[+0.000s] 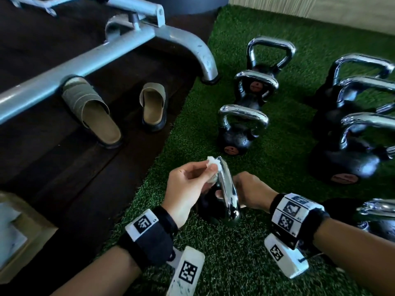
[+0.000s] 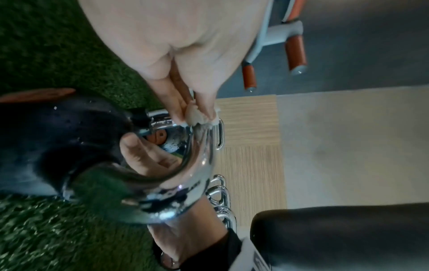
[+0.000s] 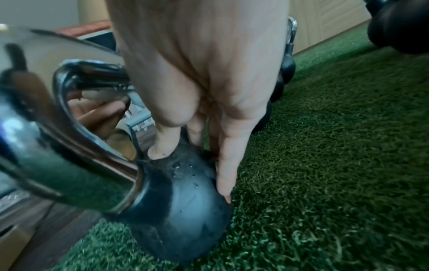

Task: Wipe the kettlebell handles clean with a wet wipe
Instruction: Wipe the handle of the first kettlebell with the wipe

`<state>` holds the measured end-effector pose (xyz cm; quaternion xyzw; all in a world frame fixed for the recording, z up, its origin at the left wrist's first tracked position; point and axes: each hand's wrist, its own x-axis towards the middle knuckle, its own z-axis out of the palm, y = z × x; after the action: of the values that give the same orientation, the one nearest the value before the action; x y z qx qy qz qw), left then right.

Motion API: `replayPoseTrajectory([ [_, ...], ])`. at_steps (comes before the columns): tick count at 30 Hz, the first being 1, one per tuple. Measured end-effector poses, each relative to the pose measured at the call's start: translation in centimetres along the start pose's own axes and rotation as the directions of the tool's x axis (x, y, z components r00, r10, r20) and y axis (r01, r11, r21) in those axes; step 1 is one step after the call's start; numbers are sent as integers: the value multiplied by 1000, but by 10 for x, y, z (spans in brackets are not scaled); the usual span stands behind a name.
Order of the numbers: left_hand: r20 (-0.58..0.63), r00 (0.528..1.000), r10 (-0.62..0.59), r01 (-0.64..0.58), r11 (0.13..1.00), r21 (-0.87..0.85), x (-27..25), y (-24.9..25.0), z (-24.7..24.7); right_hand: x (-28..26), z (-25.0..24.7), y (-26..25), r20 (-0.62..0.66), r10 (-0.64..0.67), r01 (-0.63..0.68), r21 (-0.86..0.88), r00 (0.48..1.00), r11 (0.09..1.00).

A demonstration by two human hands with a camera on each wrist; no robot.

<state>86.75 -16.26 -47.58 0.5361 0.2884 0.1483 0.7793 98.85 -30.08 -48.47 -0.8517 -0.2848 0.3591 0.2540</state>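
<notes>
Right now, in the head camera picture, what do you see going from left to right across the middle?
Left slipper → right slipper → nearest small kettlebell in the row → big kettlebells.

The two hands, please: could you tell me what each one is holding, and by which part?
The left hand pinches a wet wipe against the handle's far end. The right hand steadies the kettlebell by its black body, fingers spread.

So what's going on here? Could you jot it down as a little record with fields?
activity: wiping a chrome kettlebell handle
left hand: pinches a white wet wipe against the handle
right hand: steadies the black kettlebell body, fingers on it
floor: green turf
nearby: more kettlebells, a pair of slippers, a metal bench frame
</notes>
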Motion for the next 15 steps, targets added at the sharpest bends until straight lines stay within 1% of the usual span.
replayPoseTrajectory([
  [1,-1,1000,-25,25,999,-25,-3,1,-2,0,1,0,-10,10,-10,23,1000,1000],
  [3,60,995,-75,76,997,-5,-19,-2,-7,-1,2,-1,-24,18,-18,21,1000,1000],
  [5,158,983,-96,80,991,103,-40,-6,-11,-4,2,0,-26,29,-28,18,999,999],
  [6,187,980,-74,43,985,166,-47,-9,-12,-6,1,0,-28,31,-30,21,999,999],
  [8,203,979,21,-72,967,245,-53,-12,-10,-9,-1,-1,-29,29,-28,30,999,999],
  [11,182,967,181,-226,936,269,-53,-18,-9,-8,-1,-3,-40,29,-28,16,999,999],
  [13,210,944,255,-308,908,284,-55,-28,-14,-7,0,-4,-30,40,-40,14,999,999],
  [15,289,895,341,-430,834,345,-58,-39,-21,-9,-1,-5,-19,56,-56,43,998,998],
])
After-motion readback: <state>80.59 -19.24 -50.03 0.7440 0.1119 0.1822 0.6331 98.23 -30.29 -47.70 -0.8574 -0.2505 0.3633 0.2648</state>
